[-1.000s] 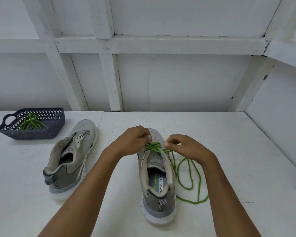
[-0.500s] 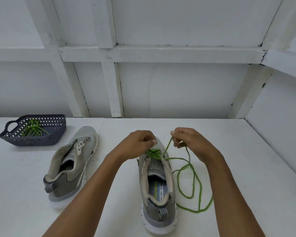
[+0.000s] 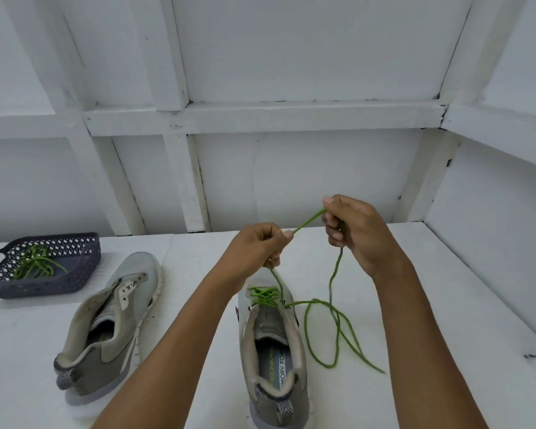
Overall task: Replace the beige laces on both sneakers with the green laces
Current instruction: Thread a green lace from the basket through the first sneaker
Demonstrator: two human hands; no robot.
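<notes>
1. The left hand (image 3: 257, 246) and right hand (image 3: 353, 233), fingers curled, each pinched the green lace (image 3: 309, 218), taut between them.
2. It ran down to the part-laced sneaker (image 3: 273, 345) at six o'clock on the tabletop (image 3: 415, 289).
3. A basket (image 3: 59, 286) at nine o'clock held a second green lace (image 3: 34, 267).

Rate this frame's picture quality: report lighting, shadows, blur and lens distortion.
Head view: light is soft and even, no glare; only faint shadows beside the unlaced sneaker. Head view: the wide lens splays the wall battens outward. Head view: the green lace below the right hand is slightly motion-blurred; the laced sneaker's insole print reads sharp.
</notes>
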